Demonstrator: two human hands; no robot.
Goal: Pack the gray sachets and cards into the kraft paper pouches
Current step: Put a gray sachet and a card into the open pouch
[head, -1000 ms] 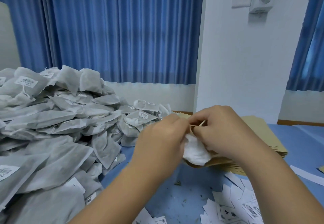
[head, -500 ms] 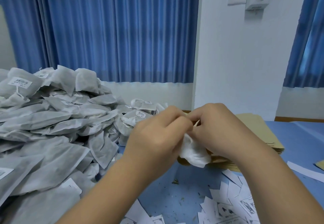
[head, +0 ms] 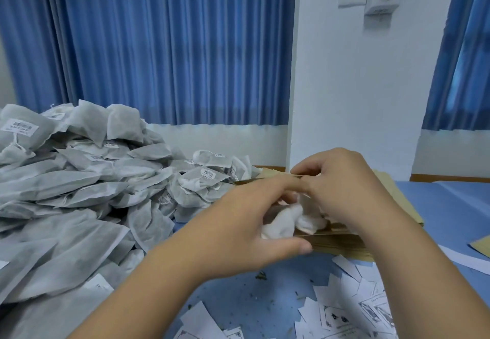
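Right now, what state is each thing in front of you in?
left hand, grips the white sachet.
right hand, pinches the edge of the top kraft pouch.
white sachet, crumpled between the hands, showing outside the pouch.
top kraft pouch, edge lifted.
kraft pouch stack, lying flat.
gray sachets, heaped loose, unpacked.
cards, scattered loose.

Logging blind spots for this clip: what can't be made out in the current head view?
All head view:
- Whether the white sachet is inside the kraft pouch: the left hand and right hand cover its mouth.
- How many pouches the pouch stack holds: the right forearm hides much of it.
- Print on the cards: too small, and some are cut off by the bottom edge.
- Labels on the sachet pile: too small and blurred.
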